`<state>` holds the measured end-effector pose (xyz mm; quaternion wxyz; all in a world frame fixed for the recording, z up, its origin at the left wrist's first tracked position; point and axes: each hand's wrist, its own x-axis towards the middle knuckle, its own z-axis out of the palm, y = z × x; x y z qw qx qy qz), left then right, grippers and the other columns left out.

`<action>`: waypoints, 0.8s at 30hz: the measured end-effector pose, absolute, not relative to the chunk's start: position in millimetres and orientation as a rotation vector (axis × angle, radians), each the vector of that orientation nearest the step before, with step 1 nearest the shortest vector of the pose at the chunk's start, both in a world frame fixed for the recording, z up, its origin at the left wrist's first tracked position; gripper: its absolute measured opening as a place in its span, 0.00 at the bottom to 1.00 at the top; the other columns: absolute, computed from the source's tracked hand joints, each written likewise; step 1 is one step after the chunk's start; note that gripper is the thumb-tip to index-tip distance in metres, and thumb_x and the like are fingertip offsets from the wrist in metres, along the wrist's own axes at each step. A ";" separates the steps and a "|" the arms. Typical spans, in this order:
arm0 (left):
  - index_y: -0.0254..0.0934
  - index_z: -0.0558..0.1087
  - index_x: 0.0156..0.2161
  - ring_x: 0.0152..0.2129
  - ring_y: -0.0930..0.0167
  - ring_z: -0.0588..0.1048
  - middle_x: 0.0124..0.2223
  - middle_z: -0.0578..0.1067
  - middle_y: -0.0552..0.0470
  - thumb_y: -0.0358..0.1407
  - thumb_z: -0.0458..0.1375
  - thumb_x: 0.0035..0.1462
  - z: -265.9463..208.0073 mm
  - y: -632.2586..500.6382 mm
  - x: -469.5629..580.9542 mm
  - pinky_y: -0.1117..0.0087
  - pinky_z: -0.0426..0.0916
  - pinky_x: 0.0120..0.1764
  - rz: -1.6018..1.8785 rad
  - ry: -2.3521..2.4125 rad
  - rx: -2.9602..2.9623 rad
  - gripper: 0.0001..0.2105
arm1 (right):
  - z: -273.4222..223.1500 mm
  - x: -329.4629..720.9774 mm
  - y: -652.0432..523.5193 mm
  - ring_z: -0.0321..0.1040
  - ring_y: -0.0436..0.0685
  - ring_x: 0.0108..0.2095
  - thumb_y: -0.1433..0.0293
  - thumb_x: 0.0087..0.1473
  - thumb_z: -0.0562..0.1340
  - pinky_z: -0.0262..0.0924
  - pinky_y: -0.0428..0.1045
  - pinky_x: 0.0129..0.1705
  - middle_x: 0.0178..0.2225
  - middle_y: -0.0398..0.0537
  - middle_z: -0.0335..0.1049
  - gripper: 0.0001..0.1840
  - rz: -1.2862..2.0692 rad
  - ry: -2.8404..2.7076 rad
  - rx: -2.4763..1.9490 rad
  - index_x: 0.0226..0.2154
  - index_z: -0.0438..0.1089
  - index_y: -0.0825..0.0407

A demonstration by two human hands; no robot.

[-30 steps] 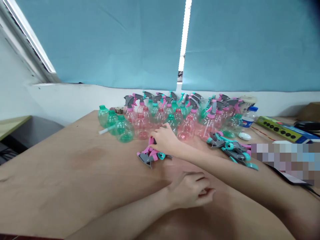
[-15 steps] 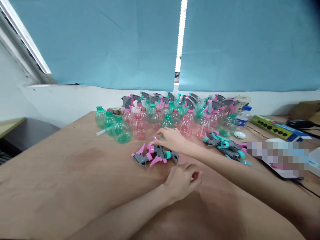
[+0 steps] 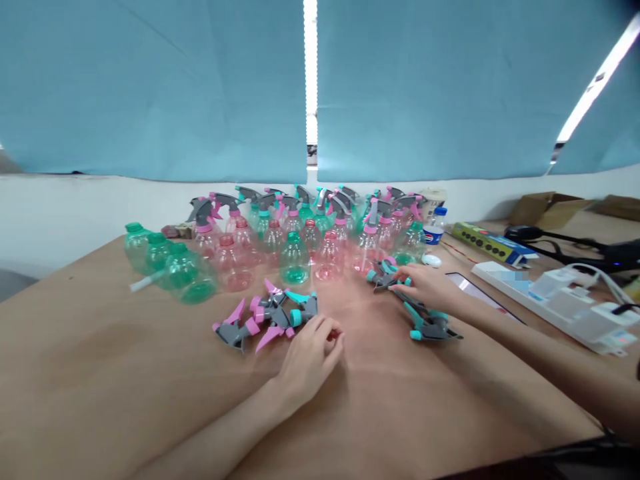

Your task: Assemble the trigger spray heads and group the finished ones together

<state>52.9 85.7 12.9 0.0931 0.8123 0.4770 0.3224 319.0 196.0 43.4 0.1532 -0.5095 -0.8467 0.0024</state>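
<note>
The right-hand pile of gray-and-teal trigger spray heads [image 3: 433,328] lies on the table [image 3: 125,400], right of its middle, well in from the near edge. The right hand [image 3: 425,287] reaches over the pile, its partly bent fingers at the upper heads; whether they grip one I cannot tell. Left of it, a second cluster of pink, teal and gray spray heads [image 3: 274,317] lies just beyond the left hand [image 3: 310,353], which is loosely curled, nothing visible in it. Behind both piles, pink bottles [image 3: 236,270] and green bottles [image 3: 295,263] crowd toward the far edge, many at the back topped with spray heads, several in front uncapped. Toward the right edge sit a Pepsi bottle [image 3: 433,233] and a white power strip [image 3: 590,323].
</note>
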 end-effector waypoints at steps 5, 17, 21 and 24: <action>0.37 0.67 0.33 0.24 0.73 0.69 0.33 0.70 0.54 0.29 0.49 0.60 13.6 85.1 52.8 0.72 0.65 0.27 0.950 1.388 2.417 0.06 | 37.1 340.5 203.2 0.69 0.61 0.35 0.62 0.54 0.59 0.60 0.51 0.34 0.33 0.52 0.71 0.12 -0.115 -2.403 -1.538 0.36 0.72 0.52; 0.37 0.67 0.32 0.22 0.73 0.68 0.29 0.69 0.54 0.33 0.49 0.61 20.0 88.1 53.5 0.74 0.63 0.23 0.918 1.450 2.400 0.07 | 1.5 342.3 188.2 0.57 0.73 0.56 0.46 0.51 0.56 0.56 0.65 0.52 0.56 0.65 0.60 0.42 -0.168 -2.325 -1.581 0.59 0.55 0.56; 0.37 0.67 0.33 0.21 0.74 0.68 0.30 0.70 0.55 0.33 0.48 0.61 21.4 87.6 52.9 0.74 0.62 0.23 0.888 1.438 2.398 0.07 | -5.8 343.2 176.1 0.55 0.70 0.58 0.47 0.54 0.55 0.55 0.64 0.54 0.58 0.62 0.58 0.39 -0.112 -2.350 -1.510 0.60 0.54 0.52; 0.37 0.67 0.33 0.21 0.74 0.68 0.30 0.70 0.55 0.33 0.48 0.61 22.2 87.7 52.8 0.74 0.62 0.24 0.872 1.426 2.396 0.07 | -4.1 345.0 170.2 0.58 0.66 0.57 0.50 0.55 0.56 0.57 0.61 0.54 0.57 0.60 0.60 0.34 -0.084 -2.367 -1.441 0.59 0.56 0.51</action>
